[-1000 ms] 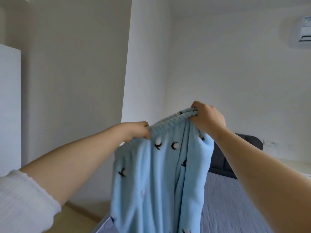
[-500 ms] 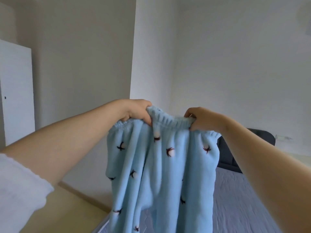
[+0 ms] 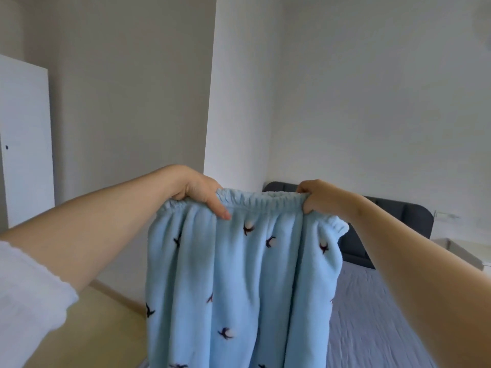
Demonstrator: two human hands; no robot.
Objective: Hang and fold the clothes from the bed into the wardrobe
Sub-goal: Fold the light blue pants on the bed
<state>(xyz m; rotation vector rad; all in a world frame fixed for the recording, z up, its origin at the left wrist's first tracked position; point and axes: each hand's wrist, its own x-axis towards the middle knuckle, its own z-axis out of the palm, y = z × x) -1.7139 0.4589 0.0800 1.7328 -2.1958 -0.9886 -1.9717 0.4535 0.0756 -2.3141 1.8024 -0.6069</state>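
Wardrobe: I see a white wardrobe door (image 3: 25,139) at the far left edge. It has one small dark dot on it. From here I cannot see inside the wardrobe.
White box: On the right, next to the bed, there is a white box (image 3: 459,247) with a raised rim. I cannot tell what is in it.
Pants: The light blue pants (image 3: 239,288) are soft and fluffy, with small dark marks and white dots. They are up in the air right in front of me, with the floor behind them on the left and the bed behind them on the right.
Which way they point: The waistband (image 3: 263,203) is on top and runs from left to right, almost level. The legs hang straight down and go out of the bottom of the picture. So the long way of the pants is up and down.
Left grip: My left grip (image 3: 196,191) holds the waistband tight. The thumb lies on the side facing me and the fingers are curled over the top. A short bit of waistband sticks out to the left of it.
Right grip: My right grip (image 3: 322,197) pinches the waistband too, fingers curled over the top edge. The end of the waistband droops down past it on the right.
Between the grips: The waistband is pulled nearly straight.
Bed: The bed (image 3: 377,314) has a grey-blue sheet. Its dark headboard (image 3: 398,216) stands against the white wall.
Sleeve: A white sleeve (image 3: 26,301) covers my upper left arm.
Floor: The floor (image 3: 87,330) is light wood, low on the left.
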